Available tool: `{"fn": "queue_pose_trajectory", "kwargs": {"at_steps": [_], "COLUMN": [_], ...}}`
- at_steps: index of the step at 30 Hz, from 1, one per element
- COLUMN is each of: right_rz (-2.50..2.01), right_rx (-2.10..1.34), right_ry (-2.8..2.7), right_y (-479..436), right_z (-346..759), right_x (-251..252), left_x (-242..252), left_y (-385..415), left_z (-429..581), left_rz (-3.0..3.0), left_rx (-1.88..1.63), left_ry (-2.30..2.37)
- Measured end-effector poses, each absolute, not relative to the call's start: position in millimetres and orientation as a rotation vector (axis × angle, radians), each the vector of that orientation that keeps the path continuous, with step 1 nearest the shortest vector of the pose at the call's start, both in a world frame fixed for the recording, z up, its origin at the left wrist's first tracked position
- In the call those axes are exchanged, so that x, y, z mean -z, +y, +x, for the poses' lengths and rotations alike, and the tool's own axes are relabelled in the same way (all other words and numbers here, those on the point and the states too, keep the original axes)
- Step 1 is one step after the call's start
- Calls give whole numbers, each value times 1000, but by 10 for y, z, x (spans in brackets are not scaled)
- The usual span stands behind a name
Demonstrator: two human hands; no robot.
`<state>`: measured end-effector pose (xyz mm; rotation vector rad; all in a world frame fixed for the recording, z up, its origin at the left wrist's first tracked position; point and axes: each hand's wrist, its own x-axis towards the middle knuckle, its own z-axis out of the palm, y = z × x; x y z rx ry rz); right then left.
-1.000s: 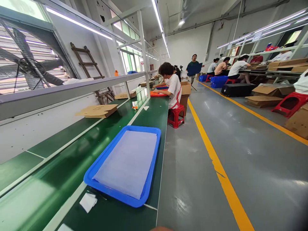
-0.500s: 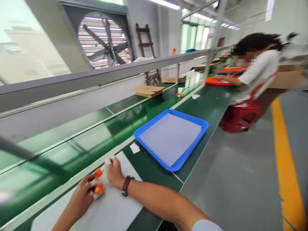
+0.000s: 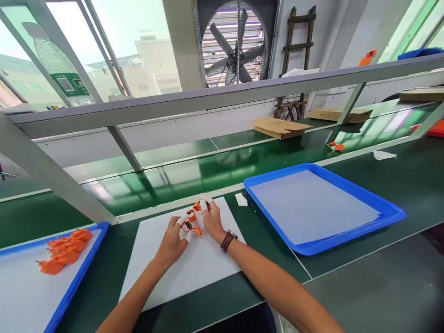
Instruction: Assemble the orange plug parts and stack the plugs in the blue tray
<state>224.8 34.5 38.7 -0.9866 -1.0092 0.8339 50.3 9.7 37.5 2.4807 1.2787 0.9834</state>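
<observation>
Over the white sheet (image 3: 194, 270) on the worktop (image 3: 398, 178), left grip (image 3: 171, 241) and right grip (image 3: 211, 222) both pinch orange parts (image 3: 189, 225).

- Orange part (image 3: 191, 223): pinched between left hand (image 3: 172, 240) and right hand (image 3: 211, 221). Fingers cover most of it; shape too small to make out.
- Both forearms run off the bottom edge.
- Blue tray (image 3: 90, 253), left: cut off by the left and bottom edges.
- Heap of orange pieces (image 3: 64, 247) in it: overlapping, count unclear.
- Plastic bottle (image 3: 52, 64): base hidden behind the shelf rail (image 3: 222, 97); label unreadable.
- Orange tray (image 3: 437, 130): cut off by the right edge.
- Orange scrap (image 3: 336, 146) on the belt: too small to identify.
</observation>
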Motion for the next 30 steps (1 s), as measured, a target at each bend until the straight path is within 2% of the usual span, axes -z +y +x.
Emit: {"fn": "queue_pose_trajectory", "kwargs": {"at_steps": [6,10,13,19,30], "right_rz": [-892,-820,-841,-792,-843], "right_rx": [-979,-1240,-1388,-1394,-1387], "right_ry": [-1281,-1459,-1394,-1309,-1415], "right_y": [161,68,59,28,-108], "right_z": [2129,1993,1926,1930,1825], "right_x": [-434,-377,-325,-367,-365], "left_x": [-520,-483,-391,-386,-272], "left_y": [37,-22,-73,-111,-138], "left_z": [225,115,91,-6,-5], "left_rz": [2257,1959,1755,1560,1470], "left_rx": [-1298,-1194,-1098,-1044,-1198], "left_ry": [1386,1473,1392,1069,1277]}}
